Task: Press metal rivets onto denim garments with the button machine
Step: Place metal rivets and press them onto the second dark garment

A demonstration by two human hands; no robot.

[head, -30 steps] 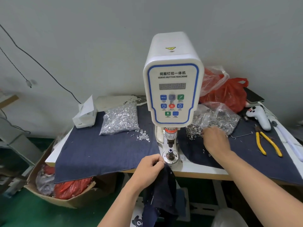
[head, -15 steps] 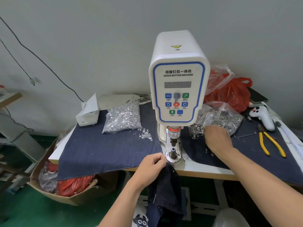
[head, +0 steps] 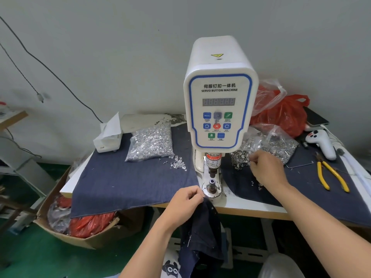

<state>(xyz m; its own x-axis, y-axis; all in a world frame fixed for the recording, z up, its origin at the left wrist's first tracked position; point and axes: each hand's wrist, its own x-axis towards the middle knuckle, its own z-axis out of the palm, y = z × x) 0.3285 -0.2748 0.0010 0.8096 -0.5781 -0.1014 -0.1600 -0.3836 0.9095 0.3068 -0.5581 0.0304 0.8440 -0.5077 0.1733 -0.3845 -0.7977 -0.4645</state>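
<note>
Two hands work at the white button machine [head: 219, 101] on the table [head: 251, 206]. Left hand [head: 185, 203] grips a dark denim garment [head: 202, 233] hanging off the front edge just below the die. Right hand [head: 266, 169] reaches into the loose rivets [head: 240, 157]; I cannot tell whether its fingers hold one.

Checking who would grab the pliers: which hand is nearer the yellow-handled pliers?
Right. The right hand is at the loose rivet pile, left of the yellow-handled pliers; the left hand grips the dark denim garment farther left, beyond the press.
</note>
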